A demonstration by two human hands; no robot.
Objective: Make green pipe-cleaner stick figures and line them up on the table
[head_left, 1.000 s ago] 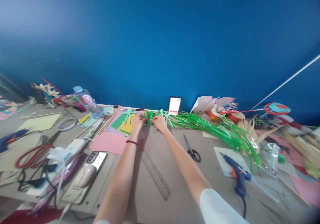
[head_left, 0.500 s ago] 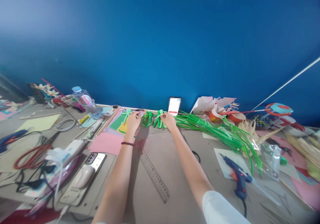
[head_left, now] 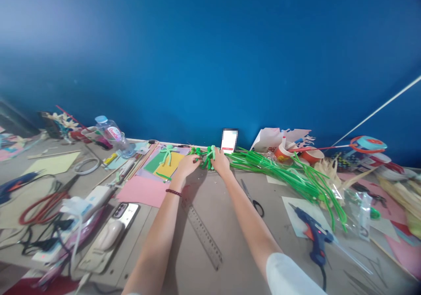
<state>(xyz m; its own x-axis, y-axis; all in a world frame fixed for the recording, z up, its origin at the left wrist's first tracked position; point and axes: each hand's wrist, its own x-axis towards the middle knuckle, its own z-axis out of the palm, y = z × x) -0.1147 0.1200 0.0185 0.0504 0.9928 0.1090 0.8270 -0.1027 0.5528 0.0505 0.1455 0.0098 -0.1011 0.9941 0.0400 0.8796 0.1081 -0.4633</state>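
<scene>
Several small green pipe-cleaner figures stand or lie at the back of the table by the blue wall. My left hand [head_left: 188, 165] is closed at a dark green pipe-cleaner figure [head_left: 196, 151], its fingertips on the figure's lower part. Beside it, my right hand [head_left: 221, 161] pinches a second pipe-cleaner figure [head_left: 209, 158] with lighter green on it. Fingers partly cover both figures. A pale green figure [head_left: 169, 153] is untouched on coloured paper, left of my left hand.
Green pipe cleaners [head_left: 272, 165] lie in a bundle on the right, near a glue gun [head_left: 314, 233]. A metal ruler [head_left: 204, 233] and scissors [head_left: 258, 207] lie by my forearms. A phone [head_left: 229, 140] leans on the wall. Left are a bottle [head_left: 112, 130] and power strip [head_left: 95, 200].
My left hand has moved right from the pale green figure to the dark green one. My right hand has shifted slightly left and stays at its figure.
</scene>
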